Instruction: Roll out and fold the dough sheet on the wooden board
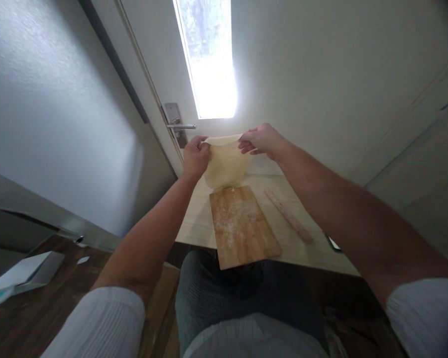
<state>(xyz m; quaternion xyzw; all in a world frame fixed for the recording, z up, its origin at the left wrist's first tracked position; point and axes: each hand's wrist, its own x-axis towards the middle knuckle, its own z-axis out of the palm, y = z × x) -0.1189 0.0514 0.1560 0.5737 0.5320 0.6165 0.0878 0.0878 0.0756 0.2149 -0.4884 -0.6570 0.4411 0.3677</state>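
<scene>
A thin, pale yellow sheet of rolled dough hangs from both hands above the far end of the board. My left hand pinches its upper left edge between thumb and fingers. At the upper right edge, my right hand grips the dough in the same way, some fingers partly spread behind it. Below lies a wooden cutting board, dusted with white flour and jutting past the table's near edge. To the right of the board rests a wooden rolling pin.
The light wooden table stands against a pale door with a metal handle and a bright narrow window. A dark-edged flat object lies partly hidden under my right forearm. A white box is on the floor at left.
</scene>
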